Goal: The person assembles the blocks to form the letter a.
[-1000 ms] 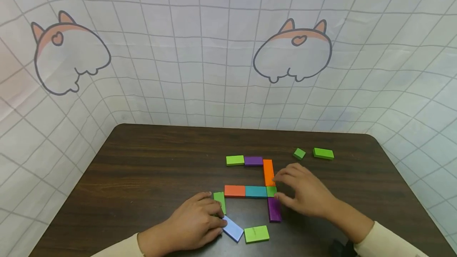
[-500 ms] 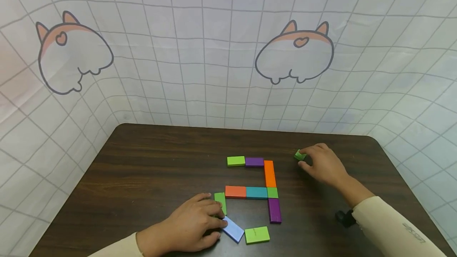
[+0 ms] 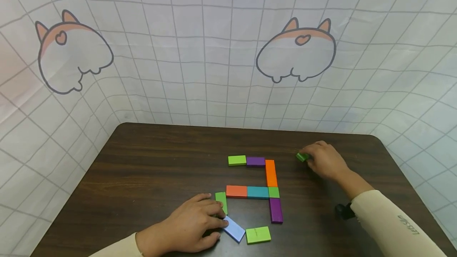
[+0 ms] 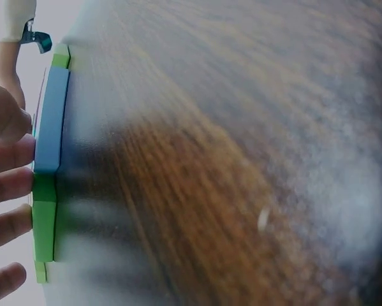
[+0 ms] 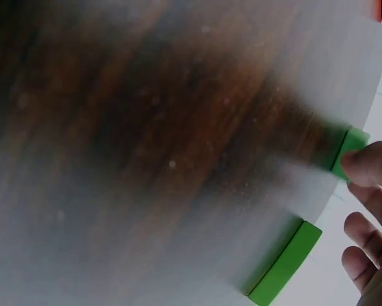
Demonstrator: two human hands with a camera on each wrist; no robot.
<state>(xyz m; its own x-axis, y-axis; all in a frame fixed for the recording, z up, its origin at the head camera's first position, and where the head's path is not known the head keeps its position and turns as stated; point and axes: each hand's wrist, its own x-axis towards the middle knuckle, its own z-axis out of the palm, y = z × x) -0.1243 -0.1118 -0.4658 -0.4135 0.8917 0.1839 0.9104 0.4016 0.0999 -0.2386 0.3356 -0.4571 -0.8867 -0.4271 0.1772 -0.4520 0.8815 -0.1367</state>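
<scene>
My right hand (image 3: 326, 162) pinches a small green block (image 3: 302, 157) between thumb and fingers at the back right of the table. In the right wrist view the thumb lies against this block, and a longer green block (image 5: 285, 264) lies apart from it, below the other fingers. My left hand (image 3: 189, 223) rests palm down at the front, fingers spread. Its fingertips touch a light blue block (image 3: 233, 229) and a green block (image 3: 221, 202). In the left wrist view several fingertips lie along the blue block (image 4: 52, 121) and the green one (image 4: 44, 231).
Flat blocks form a joined line: light green (image 3: 237, 160), purple (image 3: 255, 162), orange (image 3: 271, 173), small green (image 3: 273, 192), teal (image 3: 258, 192), red-orange (image 3: 237, 191) and dark purple (image 3: 276, 210). A lime block (image 3: 258, 235) lies beside the blue one. White grid cloth (image 3: 214, 70) surrounds the dark table (image 3: 143, 162).
My right hand has moved from the orange block to the back right and now grips the small green block, which has turned slightly. The left hand stays in place.
</scene>
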